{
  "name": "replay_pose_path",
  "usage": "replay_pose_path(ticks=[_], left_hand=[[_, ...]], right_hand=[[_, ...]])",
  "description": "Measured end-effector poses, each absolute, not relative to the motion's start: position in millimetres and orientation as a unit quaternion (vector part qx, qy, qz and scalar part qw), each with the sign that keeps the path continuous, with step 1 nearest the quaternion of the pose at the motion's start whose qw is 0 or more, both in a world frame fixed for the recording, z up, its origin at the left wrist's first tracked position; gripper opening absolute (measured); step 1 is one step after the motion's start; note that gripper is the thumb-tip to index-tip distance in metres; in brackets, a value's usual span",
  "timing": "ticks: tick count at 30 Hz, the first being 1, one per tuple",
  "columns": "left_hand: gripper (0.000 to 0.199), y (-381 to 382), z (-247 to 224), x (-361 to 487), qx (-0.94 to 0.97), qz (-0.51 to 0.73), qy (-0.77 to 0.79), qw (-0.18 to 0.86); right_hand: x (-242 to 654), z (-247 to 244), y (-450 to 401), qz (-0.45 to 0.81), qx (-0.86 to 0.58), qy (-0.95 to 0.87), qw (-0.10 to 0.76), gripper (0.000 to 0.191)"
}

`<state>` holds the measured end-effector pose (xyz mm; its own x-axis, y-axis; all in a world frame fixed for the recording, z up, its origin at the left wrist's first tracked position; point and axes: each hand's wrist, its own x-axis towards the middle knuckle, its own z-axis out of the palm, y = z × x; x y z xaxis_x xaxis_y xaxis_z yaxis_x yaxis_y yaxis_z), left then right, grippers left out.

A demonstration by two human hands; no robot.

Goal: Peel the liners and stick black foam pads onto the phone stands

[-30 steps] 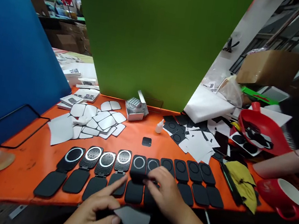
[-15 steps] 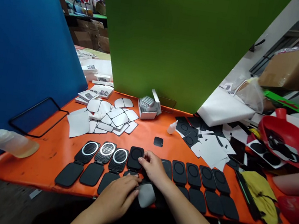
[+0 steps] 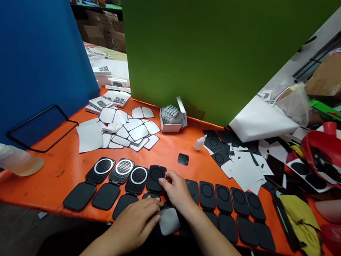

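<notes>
A hinged black folding pad (image 3: pixel 155 178) with a faint ring lies in the middle of a row on the orange table. My right hand (image 3: pixel 177 192) has its thumb on the pad's face and its bent fingers at the right edge. My left hand (image 3: pixel 136 222) is closed over the lower half of the same pad, hiding most of it. Beside the left thumb is a grey rounded-square piece (image 3: pixel 169 222); whether the thumb grips it is unclear. To the left, folding pads (image 3: pixel 137 178) show white rings over a mesh pattern. On the right, more pads (image 3: pixel 207 195) have dark rings.
White rounded cutouts (image 3: pixel 138 131) lie behind the row, near an open small box (image 3: pixel 170 126). A small dropper bottle (image 3: pixel 199 142) stands farther right. A long-nozzle bottle (image 3: pixel 12 160) lies at left. Paper scraps (image 3: pixel 244 169), a yellow cloth (image 3: pixel 301 224) and a red basin (image 3: pixel 310 144) occupy the right.
The view has shifted slightly. Both hands stay at the same pad, with their grip barely altered.
</notes>
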<state>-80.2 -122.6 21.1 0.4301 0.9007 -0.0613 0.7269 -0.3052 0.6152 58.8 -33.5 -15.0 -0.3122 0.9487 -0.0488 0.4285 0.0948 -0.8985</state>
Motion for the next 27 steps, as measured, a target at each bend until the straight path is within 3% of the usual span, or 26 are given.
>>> replay_pose_path(ticks=[27], left_hand=[[0.023,-123.2,22.2,-80.4,0.8,0.161,0.504,0.284]], right_hand=[[50.7,-13.8,-40.2,0.339,-0.537,-0.711,0.303,0.008]])
